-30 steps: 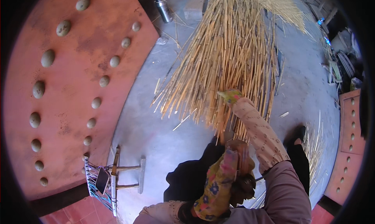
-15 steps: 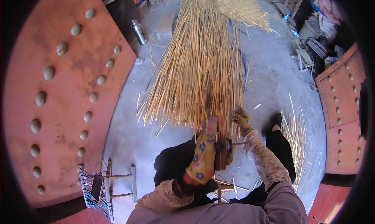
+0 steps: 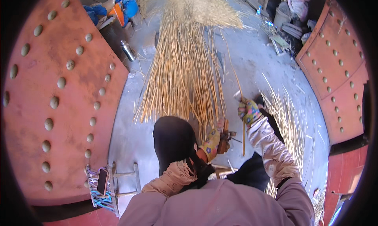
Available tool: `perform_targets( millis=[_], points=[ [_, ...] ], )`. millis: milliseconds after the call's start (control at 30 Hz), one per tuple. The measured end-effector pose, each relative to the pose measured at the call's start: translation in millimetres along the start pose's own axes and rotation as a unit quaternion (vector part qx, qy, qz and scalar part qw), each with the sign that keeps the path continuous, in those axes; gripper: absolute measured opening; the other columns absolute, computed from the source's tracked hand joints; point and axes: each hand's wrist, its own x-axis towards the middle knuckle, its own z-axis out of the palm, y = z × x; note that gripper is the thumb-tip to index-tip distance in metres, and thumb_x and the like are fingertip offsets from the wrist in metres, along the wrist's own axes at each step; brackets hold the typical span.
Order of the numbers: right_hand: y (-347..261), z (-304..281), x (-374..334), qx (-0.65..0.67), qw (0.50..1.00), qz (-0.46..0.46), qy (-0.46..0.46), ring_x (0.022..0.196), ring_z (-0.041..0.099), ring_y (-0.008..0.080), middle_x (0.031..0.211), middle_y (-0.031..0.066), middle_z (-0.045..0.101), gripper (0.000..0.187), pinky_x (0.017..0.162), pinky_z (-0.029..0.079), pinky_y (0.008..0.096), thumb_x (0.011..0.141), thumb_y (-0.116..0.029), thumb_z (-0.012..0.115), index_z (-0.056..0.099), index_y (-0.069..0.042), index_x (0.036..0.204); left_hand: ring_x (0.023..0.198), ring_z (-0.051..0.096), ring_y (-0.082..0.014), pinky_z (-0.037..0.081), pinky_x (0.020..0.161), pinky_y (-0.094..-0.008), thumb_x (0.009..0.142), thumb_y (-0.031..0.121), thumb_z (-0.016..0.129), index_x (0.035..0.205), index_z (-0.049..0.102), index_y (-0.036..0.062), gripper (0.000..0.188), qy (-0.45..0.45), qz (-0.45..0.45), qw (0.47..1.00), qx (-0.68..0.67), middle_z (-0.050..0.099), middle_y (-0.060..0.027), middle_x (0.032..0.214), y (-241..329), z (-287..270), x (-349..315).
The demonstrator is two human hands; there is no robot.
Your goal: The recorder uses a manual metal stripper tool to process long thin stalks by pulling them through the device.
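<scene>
My left hand, in a yellow floral glove, is closed around a small wooden tool with a dark metal fitting and a thin rod at its side. Its fingers lie along the wood; the thumb is hidden. To the right, my right hand, gloved alike, grips a single long reed stalk. The stalk's lower end hangs below that hand, just right of the tool. A large spread of golden reed stalks lies on the floor ahead, its cut ends toward me.
More pale stalks lie at the right beside my leg. Red studded doors stand on both sides. A small stool with a phone on it is at the lower left. A metal flask stands farther off.
My right hand has moved from the reed ends up and right, and now holds one stalk apart from the spread. My left hand and the tool sit lower in view. The view has shifted.
</scene>
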Motion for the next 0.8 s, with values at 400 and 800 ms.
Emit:
perform_targets(
  millis=[400, 800],
  points=[
    [-5.9, 90.0, -26.3, 0.118, 0.978, -0.145, -0.094, 0.036, 0.026, 0.0070, 0.046, -0.0072, 0.027, 0.020, 0.033, 0.021, 0.0221, 0.085, -0.026, 0.038, 0.047, -0.011, 0.077, 0.047, 0.041, -0.0071, 0.033, 0.039, -0.0207, 0.077, 0.050, 0.046, 0.079, 0.050, 0.0136, 0.037, 0.017, 0.025, 0.999, -0.037, 0.044, 0.0041, 0.056, -27.0, 20.0, -91.8],
    [25.7, 107.5, -82.0, 0.066, 0.986, -0.144, -0.056, 0.036, 0.027, 0.0075, 0.046, -0.0065, 0.029, 0.020, 0.034, 0.024, 0.0234, 0.084, -0.028, 0.042, 0.047, -0.010, 0.077, 0.044, 0.044, -0.0106, 0.035, 0.040, -0.0219, 0.076, 0.055, 0.042, 0.065, 0.048, 0.0119, 0.045, 0.015, 0.064, 0.996, 0.060, 0.044, 0.0011, 0.054, 3.3, 30.8, -98.9]
  ],
)
